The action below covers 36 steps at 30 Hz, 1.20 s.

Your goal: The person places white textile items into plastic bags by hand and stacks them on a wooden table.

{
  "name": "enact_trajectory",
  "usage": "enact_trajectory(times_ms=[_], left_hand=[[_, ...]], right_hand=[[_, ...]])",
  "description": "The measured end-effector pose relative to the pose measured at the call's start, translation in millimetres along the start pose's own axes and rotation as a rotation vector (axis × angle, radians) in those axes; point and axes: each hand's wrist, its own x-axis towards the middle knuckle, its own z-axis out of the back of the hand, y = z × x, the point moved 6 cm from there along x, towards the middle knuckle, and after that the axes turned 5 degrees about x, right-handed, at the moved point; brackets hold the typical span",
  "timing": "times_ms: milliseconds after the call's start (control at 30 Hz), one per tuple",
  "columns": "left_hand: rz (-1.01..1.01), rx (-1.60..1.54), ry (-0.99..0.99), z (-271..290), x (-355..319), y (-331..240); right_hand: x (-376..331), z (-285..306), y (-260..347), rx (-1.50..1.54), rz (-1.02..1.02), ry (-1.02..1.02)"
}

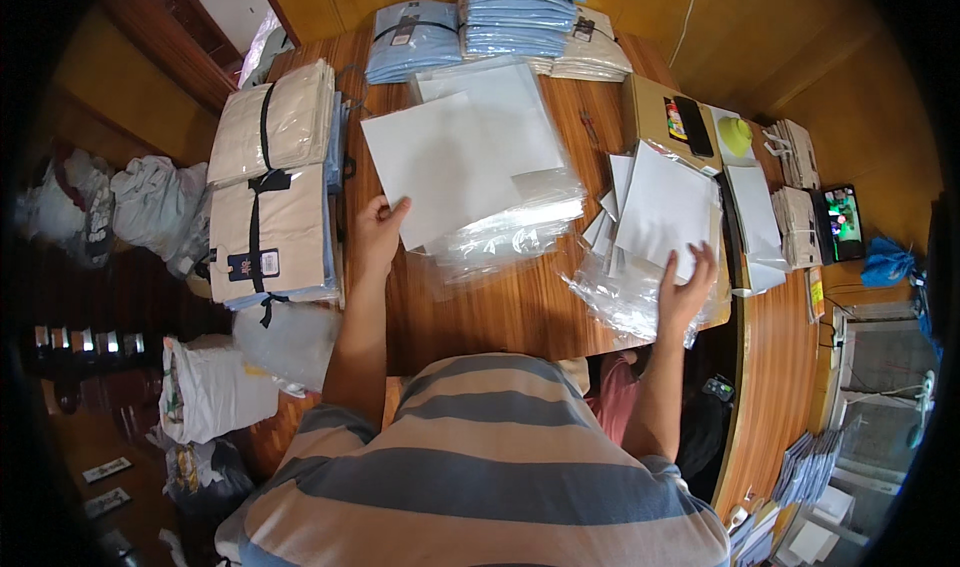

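One left hand (380,235): pinched a white sheet (435,162) by its edge; the sheet lay ahead of that grip, over clear plastic sleeves (510,232). One right hand (688,287): fingers loosely spread, stacked white sheets (662,202) just beyond; contact, I couldn't tell.

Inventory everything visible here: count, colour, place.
table: one, brown, centre
folded packs: many, beige, left, back, right
blue packs: many, light blue, mainly back
middle sheets: several, white, centre
plastic sleeves: many, clear, by sheets
right sheets: several, white, right
cardboard box: one, brown, right
green object: one, lime, beside box
lit phone: one, black, far right
plastic bag: one, blue, far right
sacks: several, white and dark, left
shirt: one, striped blue and beige, bottom
left hand: one, gripping middle sheets' edge
right hand: one, open, over right sheets
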Motion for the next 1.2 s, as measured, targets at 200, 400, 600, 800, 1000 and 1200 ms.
enact_trajectory(times_ms=[200,400,600,800,1000,1200], left_hand=[[0.112,-0.568,0.123,-14.2,-47.1,-60.7],[0.118,-0.666,0.218,-26.0,-78.3,-97.6],[0.137,-0.659,0.258,-27.1,-92.3,-123.1],[0.01,-0.672,0.184,-15.7,-90.9,-130.4],[-0.069,-0.657,0.14,-7.7,-85.4,-129.1],[-0.107,-0.638,0.082,-9.6,-89.4,-136.7]], right_hand=[[-72.9,-95.4,135.8,1.171,-0.585,0.594],[-50.8,-109.8,192.1,1.594,-0.883,0.854],[-16.0,-104.5,207.0,1.77,-0.811,0.547],[-23.8,-107.0,201.1,1.79,-0.788,0.726],[-22.6,-89.6,207.1,1.697,-0.849,0.647],[-20.6,-88.5,205.4,1.536,-0.963,0.556]])
